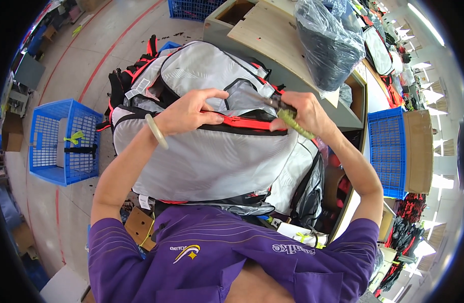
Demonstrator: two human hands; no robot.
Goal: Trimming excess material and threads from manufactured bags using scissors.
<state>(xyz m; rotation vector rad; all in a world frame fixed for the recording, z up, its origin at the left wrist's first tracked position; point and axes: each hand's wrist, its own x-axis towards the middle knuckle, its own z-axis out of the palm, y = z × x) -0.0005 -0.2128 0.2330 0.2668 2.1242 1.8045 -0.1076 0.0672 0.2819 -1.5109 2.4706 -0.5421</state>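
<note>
A large grey-and-white bag [201, 159] with black and red trim lies in front of me, its lining turned outward. My left hand [189, 112] is closed on the bag's red trimmed edge [244, 122], the thumb on top and the index finger stretched over the opening. My right hand [305, 111] grips scissors [288, 120] with a yellow-green wrapped handle. Their blades, smeared by motion, point left over the bag's opening. The right thumb is at the right end of the red edge.
A blue plastic crate [65, 174] stands on the floor at left. Behind the bag is a wooden-topped bench [272, 33] bearing a plastic-wrapped dark bundle [330, 50]. Another blue crate [386, 151] is at right beside a cardboard box [418, 151]. More bag parts hang beyond.
</note>
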